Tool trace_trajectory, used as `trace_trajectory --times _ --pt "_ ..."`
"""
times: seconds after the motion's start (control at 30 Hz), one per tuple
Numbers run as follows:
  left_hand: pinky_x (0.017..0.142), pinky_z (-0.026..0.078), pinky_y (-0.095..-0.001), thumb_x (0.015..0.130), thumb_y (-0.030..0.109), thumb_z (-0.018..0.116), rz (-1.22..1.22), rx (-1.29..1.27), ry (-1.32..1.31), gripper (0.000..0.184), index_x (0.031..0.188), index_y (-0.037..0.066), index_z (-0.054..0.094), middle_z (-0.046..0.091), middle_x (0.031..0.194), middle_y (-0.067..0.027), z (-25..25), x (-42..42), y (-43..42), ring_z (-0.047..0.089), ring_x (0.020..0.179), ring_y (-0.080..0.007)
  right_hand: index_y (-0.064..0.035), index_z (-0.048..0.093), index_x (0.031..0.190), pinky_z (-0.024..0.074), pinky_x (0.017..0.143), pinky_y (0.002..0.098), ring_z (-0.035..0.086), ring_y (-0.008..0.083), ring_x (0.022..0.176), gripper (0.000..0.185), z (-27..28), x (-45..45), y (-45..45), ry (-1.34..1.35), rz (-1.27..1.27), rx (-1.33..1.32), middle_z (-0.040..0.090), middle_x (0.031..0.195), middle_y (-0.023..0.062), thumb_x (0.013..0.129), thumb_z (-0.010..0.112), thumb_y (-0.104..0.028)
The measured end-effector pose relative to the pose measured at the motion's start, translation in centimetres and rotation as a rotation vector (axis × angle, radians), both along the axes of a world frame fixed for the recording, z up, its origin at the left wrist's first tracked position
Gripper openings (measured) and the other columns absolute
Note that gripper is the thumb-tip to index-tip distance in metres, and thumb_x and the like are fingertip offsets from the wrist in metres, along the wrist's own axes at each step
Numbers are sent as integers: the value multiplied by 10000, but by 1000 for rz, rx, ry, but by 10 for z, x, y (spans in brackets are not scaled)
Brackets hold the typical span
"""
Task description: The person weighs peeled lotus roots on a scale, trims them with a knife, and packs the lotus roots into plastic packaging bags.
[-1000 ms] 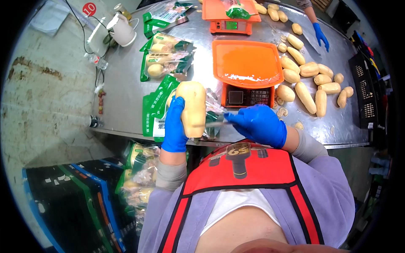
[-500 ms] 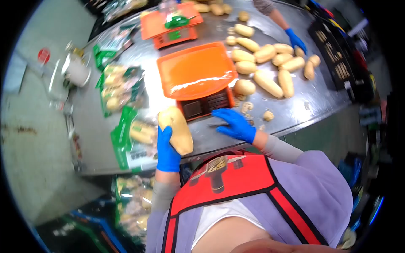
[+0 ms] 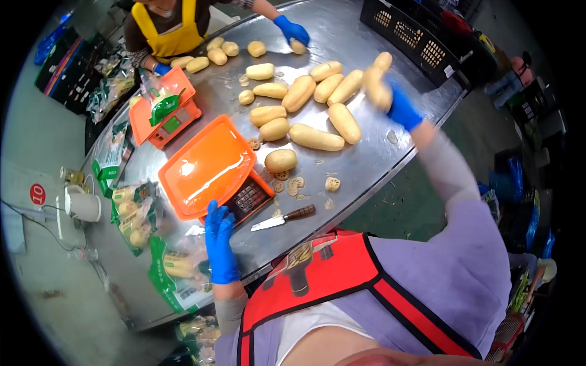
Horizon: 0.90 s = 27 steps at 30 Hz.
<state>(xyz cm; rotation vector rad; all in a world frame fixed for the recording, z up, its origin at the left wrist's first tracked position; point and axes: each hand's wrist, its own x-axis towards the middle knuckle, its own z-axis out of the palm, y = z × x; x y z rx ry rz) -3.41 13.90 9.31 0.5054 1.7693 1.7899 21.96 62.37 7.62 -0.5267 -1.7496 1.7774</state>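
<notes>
My left hand (image 3: 221,244), in a blue glove, holds nothing; its fingers are extended at the near edge of the orange scale (image 3: 207,165), by the keypad. Out to the right, my gloved right hand (image 3: 403,107) is smeared by motion, with its fingers at a pale lotus root (image 3: 377,88) that is blurred too. The hand looks closed on this root. Several other lotus roots (image 3: 316,137) lie across the metal table left of it. A knife (image 3: 284,218) with a wooden handle rests in front of the scale, near cut lotus slices (image 3: 296,185).
Green-printed bags of lotus root (image 3: 131,216) line the table's left side. A second orange scale (image 3: 165,113) carries a bag. Across the table, a co-worker's gloved hand (image 3: 292,32) touches a small root. A black crate (image 3: 409,39) stands at the far right edge.
My left hand no longer holds the large lotus root and is now at the scale. My right hand has swung from the scale to the roots at right. The view has turned.
</notes>
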Motion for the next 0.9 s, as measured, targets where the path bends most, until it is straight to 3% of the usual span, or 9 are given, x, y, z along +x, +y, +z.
trace_trajectory --times 0.07,0.2,0.27,0.37,0.43,0.47,0.63,0.67,0.9 --pt "900 405 -251 878 127 527 86 9 -118 485 1352 104 426 519 1221 -73 11 4 -1 524 1069 -137 -71 525 1119 454 827 320 558 201 855 430 81 3 61 363 -355 -351 582 975 88 922 469 -449" --pt "915 418 -263 882 123 539 135 65 -139 456 1326 73 450 524 1220 -72 9 7 0 530 1069 -145 -46 499 1212 436 890 319 562 227 1012 478 111 -24 73 292 -339 -28 572 1183 124 898 515 -406" --pt "918 428 -273 893 135 527 139 62 -161 441 1320 56 449 528 1216 -77 0 8 -4 535 1067 -151 -34 515 1228 430 884 301 568 180 1000 400 54 -42 54 -109 -31 319 624 1068 84 921 458 -285" --pt "918 445 -292 912 151 506 164 29 -158 420 1310 28 450 538 1203 -89 -4 13 -14 544 1061 -168 -35 539 1226 449 832 253 573 121 922 390 -6 -75 -40 -161 384 96 624 1009 49 880 558 -214" --pt "912 454 -305 914 156 502 227 -5 -143 408 1297 19 464 566 1156 -95 -8 15 -23 560 1036 -177 -24 515 1249 456 820 267 585 135 870 437 -5 -89 -82 -886 577 274 635 951 50 873 598 -228" --pt "912 454 -305 914 156 502 243 -13 -148 408 1297 19 464 566 1156 -95 -13 13 -31 560 1036 -177 -70 603 1158 475 709 253 581 116 736 354 -31 -91 -87 -616 601 529 646 895 75 855 610 -254" --pt "820 449 -234 895 171 517 372 -50 -237 406 1281 45 493 591 1098 -51 4 16 -46 568 931 -124 -44 640 1064 466 679 248 576 101 711 303 -54 -109 -80 -565 527 350 654 851 63 863 603 -267" --pt "781 439 -207 890 172 521 400 -52 -245 406 1279 58 500 593 1094 -43 8 16 -47 564 908 -109 -12 640 1033 465 678 262 577 113 727 297 -55 -117 -79 -552 444 33 654 858 75 861 606 -251" --pt "611 363 -160 879 224 532 640 -10 -64 425 1262 40 513 584 988 -12 28 19 -76 497 745 -58 -94 641 1097 479 825 333 617 246 933 362 -69 -209 -76 -451 200 566 649 972 142 813 642 -319"
